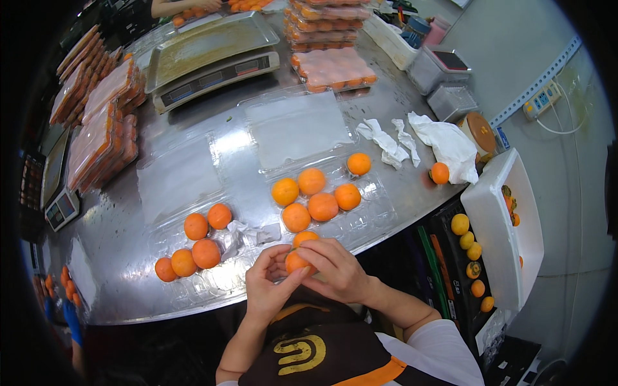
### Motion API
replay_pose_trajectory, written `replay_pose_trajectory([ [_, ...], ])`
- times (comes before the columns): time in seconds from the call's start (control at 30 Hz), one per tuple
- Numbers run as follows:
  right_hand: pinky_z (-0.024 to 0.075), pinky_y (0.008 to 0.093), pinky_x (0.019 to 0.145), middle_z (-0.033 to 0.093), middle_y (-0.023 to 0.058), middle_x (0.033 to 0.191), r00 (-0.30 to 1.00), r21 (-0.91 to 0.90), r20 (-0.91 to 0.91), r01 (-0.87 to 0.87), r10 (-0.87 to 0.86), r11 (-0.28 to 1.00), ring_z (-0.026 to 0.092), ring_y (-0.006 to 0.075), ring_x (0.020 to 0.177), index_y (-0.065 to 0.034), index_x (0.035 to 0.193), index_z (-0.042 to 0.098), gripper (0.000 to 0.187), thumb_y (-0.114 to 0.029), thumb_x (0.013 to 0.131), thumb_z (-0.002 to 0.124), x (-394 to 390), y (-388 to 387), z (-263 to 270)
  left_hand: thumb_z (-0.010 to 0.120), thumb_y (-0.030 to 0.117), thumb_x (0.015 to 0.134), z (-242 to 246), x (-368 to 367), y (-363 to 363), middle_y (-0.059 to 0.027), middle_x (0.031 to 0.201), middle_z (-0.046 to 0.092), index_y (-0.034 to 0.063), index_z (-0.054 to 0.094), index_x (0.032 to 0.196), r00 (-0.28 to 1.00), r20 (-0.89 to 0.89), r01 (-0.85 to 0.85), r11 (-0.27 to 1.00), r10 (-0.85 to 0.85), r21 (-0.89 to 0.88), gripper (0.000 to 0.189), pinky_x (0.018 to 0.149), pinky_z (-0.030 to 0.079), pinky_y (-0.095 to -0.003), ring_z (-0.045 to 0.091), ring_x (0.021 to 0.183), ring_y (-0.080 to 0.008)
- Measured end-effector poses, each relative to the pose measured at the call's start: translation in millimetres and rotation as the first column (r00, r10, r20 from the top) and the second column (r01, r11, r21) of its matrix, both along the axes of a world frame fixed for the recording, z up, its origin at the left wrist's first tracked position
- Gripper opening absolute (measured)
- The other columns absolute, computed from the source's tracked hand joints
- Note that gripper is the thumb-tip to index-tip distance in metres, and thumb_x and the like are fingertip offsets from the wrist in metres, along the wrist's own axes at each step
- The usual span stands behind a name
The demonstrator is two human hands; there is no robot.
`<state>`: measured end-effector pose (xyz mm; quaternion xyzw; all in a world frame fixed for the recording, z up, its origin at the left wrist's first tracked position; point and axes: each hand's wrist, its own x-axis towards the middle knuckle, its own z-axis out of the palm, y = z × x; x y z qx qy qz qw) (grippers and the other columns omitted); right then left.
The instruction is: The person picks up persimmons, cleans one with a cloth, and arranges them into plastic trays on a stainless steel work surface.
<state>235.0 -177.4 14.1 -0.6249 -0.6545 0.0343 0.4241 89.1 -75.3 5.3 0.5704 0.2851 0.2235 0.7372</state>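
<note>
Both my left hand [270, 282] and my right hand [339, 270] have their fingers around one orange persimmon [297, 262] at the table's front edge. Its green calyx shows a little between the fingertips. Just beyond it, another persimmon [305, 238] is partly covered by my right hand. Several persimmons [323, 207] sit in the cups of a clear plastic clamshell tray [376, 205] ahead of me, with the lid laid back. To the left, a second clear tray [186, 289] carries several more, and a crumpled white tissue [251, 233] lies at its right side.
A weighing scale [212, 79] and stacked packs of persimmons [333, 67] stand farther back, with more packs [101, 144] at left. Crumpled paper [446, 144] and a lone persimmon [439, 173] lie right, near a white foam box [526, 270]. Other people's hands [72, 321] show at the rim.
</note>
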Motion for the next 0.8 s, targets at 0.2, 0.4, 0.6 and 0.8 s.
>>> replay_pose_trajectory([
  [0.2, 0.0512, 0.0414, 0.084, 0.060, 0.0190, 0.112, 0.987, 0.014, 0.032, 0.156, -0.156, 0.988, 0.061, 0.0379, 0.096, 0.0023, 0.119, 0.054, 0.058, -0.012, 0.071, 0.082, 36, -21, -2, 0.069, 0.006, 0.088, 2, 6, 2, -0.0081, 0.104, 0.066, -0.0015, 0.053, 0.123, 1.000, -0.015, -0.008, 0.997, 0.009, 0.076, 0.039, 0.076, 0.051, -0.0229, 0.062, 0.083, -0.0087],
  [0.4, 0.0501, 0.0411, 0.084, 0.062, 0.0167, 0.112, 0.963, -0.032, 0.028, 0.268, -0.267, 0.963, 0.060, 0.0358, 0.097, 0.0013, 0.118, 0.055, 0.058, -0.011, 0.069, 0.083, 66, -32, 1, 0.063, 0.002, 0.090, -5, 1, 6, -0.0089, 0.105, 0.066, -0.0013, 0.054, 0.122, 0.996, 0.000, -0.092, 0.987, 0.093, 0.135, 0.033, 0.076, 0.049, -0.0233, 0.061, 0.083, -0.0086],
  [0.6, 0.0481, 0.0393, 0.090, 0.060, 0.0152, 0.116, 0.990, -0.097, 0.020, 0.143, -0.142, 0.985, 0.056, 0.0337, 0.103, 0.0024, 0.122, 0.054, 0.059, -0.010, 0.071, 0.080, 59, -24, -13, 0.062, 0.000, 0.090, -6, -1, 4, -0.0090, 0.106, 0.066, -0.0016, 0.054, 0.121, 0.996, 0.006, -0.089, 0.987, 0.089, 0.132, 0.032, 0.077, 0.049, -0.0236, 0.062, 0.083, -0.0089],
  [0.8, 0.0480, 0.0396, 0.091, 0.055, 0.0160, 0.121, 0.983, -0.096, 0.088, 0.172, -0.164, 0.980, 0.056, 0.0333, 0.105, 0.0032, 0.122, 0.055, 0.055, -0.010, 0.074, 0.078, 53, -25, -21, 0.061, -0.001, 0.090, -12, -3, 2, -0.0075, 0.105, 0.066, -0.0023, 0.056, 0.119, 0.999, -0.009, -0.051, 0.990, 0.052, 0.131, 0.030, 0.077, 0.049, -0.0235, 0.061, 0.083, -0.0082],
])
